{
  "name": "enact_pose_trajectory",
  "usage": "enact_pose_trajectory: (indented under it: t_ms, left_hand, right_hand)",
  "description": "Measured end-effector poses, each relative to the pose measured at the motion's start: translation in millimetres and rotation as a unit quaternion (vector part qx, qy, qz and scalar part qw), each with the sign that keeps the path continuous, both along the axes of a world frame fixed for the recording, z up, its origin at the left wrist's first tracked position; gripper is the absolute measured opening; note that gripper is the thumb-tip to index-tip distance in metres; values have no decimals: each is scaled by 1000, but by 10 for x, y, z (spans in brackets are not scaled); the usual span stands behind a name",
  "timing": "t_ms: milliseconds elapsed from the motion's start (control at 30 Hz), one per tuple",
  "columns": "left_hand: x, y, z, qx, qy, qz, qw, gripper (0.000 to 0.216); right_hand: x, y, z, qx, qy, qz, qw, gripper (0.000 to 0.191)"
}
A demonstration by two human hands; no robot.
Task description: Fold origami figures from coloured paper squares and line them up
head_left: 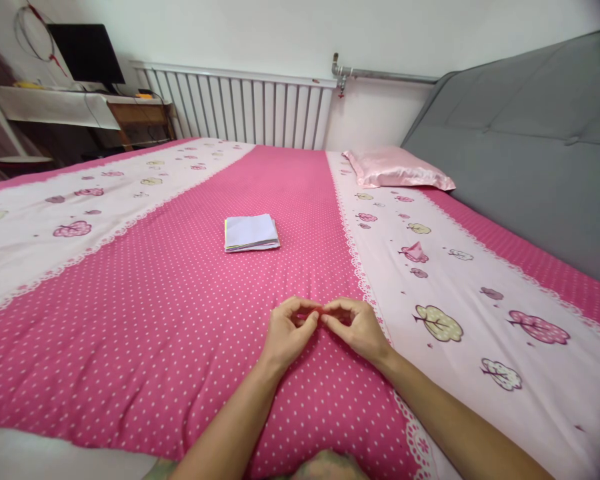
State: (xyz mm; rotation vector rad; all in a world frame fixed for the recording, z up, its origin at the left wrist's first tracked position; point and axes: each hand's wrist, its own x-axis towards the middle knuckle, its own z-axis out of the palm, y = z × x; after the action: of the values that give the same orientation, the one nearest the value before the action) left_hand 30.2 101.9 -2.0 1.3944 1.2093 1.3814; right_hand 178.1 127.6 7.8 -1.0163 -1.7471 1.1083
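My left hand (290, 330) and my right hand (355, 325) meet above the pink dotted bedspread (260, 320). Thumb and fingers of each are pinched on a small red piece of paper (321, 311), which they mostly cover, so its shape cannot be made out. Beyond my left hand, a stack of square paper sheets (251, 231) lies flat, white on top with coloured edges showing. To the right of my hands, a small pink folded paper piece (417, 251) stands on the bedspread's pale printed strip.
A pink satin pillow (397, 168) lies at the far right against the grey padded headboard (520, 133). Behind the bed are a white radiator (240, 107) and a metal pipe (390, 75). At the far left, a monitor (86, 55) stands on a desk (55, 107).
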Motion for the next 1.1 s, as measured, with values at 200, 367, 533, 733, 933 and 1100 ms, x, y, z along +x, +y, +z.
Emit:
enact_pose_trajectory:
  t_ms: [200,367,533,733,933,1100]
  left_hand:
    - [18,-7,25,-25,-18,7,1000,7]
    - [28,-30,67,-1,23,7,1000,5]
    - [37,-77,105,41,106,11,993,7]
    - [48,-95,112,66,128,-1,989,7]
    - [41,-95,111,69,124,-3,990,5]
    - [35,-98,86,82,143,10,986,8]
  right_hand:
    - [-3,-2,1,-22,15,10,1000,8]
    - [31,-11,23,-46,46,45,997,11]
    - [54,1,37,-61,58,57,995,15]
    - [38,4,38,-64,54,51,995,13]
    - [30,-11,51,-49,38,52,997,12]
    - [18,-34,69,-48,34,53,997,11]
